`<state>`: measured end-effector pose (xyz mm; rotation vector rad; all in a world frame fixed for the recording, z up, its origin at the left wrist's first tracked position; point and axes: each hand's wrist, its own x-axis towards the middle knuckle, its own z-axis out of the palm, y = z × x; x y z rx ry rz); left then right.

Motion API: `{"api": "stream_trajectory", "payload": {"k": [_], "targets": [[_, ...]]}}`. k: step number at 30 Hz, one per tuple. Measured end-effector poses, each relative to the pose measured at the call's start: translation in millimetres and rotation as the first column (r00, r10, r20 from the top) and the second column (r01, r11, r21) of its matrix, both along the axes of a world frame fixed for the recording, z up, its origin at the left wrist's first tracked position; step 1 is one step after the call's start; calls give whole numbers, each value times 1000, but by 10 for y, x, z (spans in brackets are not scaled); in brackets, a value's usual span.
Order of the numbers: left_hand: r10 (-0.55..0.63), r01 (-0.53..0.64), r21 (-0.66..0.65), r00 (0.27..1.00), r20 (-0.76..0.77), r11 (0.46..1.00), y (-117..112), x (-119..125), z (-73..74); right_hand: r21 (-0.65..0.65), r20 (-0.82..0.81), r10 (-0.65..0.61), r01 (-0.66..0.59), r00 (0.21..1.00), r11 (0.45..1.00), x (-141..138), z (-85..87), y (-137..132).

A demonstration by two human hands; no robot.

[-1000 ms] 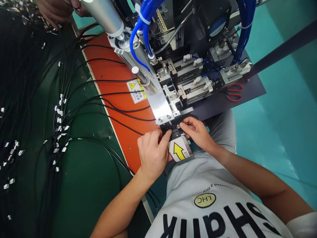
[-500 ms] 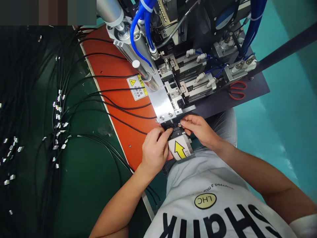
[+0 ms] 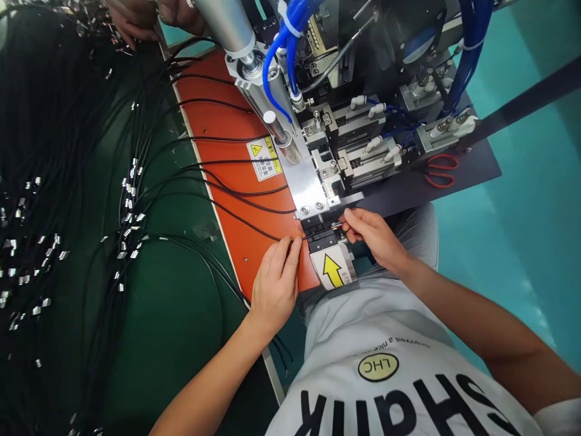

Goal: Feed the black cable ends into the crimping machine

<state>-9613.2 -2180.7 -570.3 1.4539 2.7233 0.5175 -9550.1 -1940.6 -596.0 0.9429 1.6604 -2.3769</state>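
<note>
A black cable (image 3: 267, 234) runs across the orange plate to a small black block (image 3: 321, 239) at the front of the machine. Beside that block, my left hand (image 3: 276, 278) has its thumb and fingers closed on the cable. On the block's other side, my right hand (image 3: 374, 236) pinches the thin coloured wires (image 3: 336, 226) at the cable's end. The cable lies across the top of the block between my hands. Just in front is a label with a yellow arrow (image 3: 333, 270).
Several more black cables (image 3: 218, 139) cross the orange plate (image 3: 254, 266) into the machine (image 3: 313, 188). Bundles with shiny tips (image 3: 131, 188) lie on the green table (image 3: 181, 339). Red-handled scissors (image 3: 441, 171) rest on the dark base. Another person's hands (image 3: 136, 18) are at upper left.
My left hand has drawn back leftward from the black block along the cable. My right hand remains by the block, its coloured wires now more exposed. The view has shifted slightly.
</note>
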Motion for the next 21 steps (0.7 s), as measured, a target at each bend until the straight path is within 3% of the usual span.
{"api": "stream_trajectory", "payload": {"k": [4,10,16,19,21], "targets": [[22,-24,-50,999,-47,998,-16,34,-38,-2,28,-62,62,998,998,120,-16,59],[46,-47,-10,998,-41,999,-11,66,29,-15,49,-78,79,996,997,388,-118,70],[118,-118,-17,993,-10,993,135,-75,37,-33,72,-68,71,995,997,504,-153,5],[143,-143,-31,990,3,989,206,-221,134,-27,44,-68,69,997,997,578,-74,-29],[89,-87,-45,996,27,995,103,-321,301,-15,44,-91,92,995,996,672,-12,-5]]}}
